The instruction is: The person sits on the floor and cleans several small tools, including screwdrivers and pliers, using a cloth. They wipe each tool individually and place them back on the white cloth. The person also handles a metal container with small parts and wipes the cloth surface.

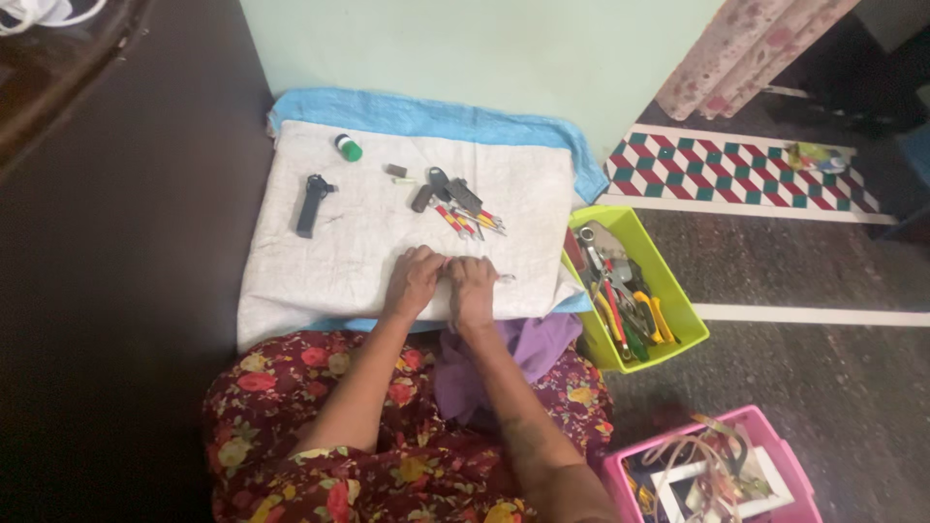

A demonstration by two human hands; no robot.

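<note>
— On the white cloth (368, 242), near its front edge, what are the person's hands doing?

— The left hand (414, 281) and the right hand (472, 289) sit side by side, touching, fingers curled down onto the cloth. A small metal piece (505, 278) pokes out just beside the right hand; it may be pinched in that grip, but the view is too small to be sure. What the left grip holds cannot be told.

— And farther up the cloth?

— A cluster of small tools (463, 208) with red-and-yellow handles lies beyond the hands. A black tool (312, 203) lies well to the left, a green-capped bottle (348, 148) near the back.

— Around the cloth?

— A blue sheet (426, 111) shows under it. To the right, a lime-green bin (678, 300) holds pliers and screwdrivers; a pink bin (775, 455) stands nearer. A purple cloth (523, 353) rests on the person's lap.
</note>
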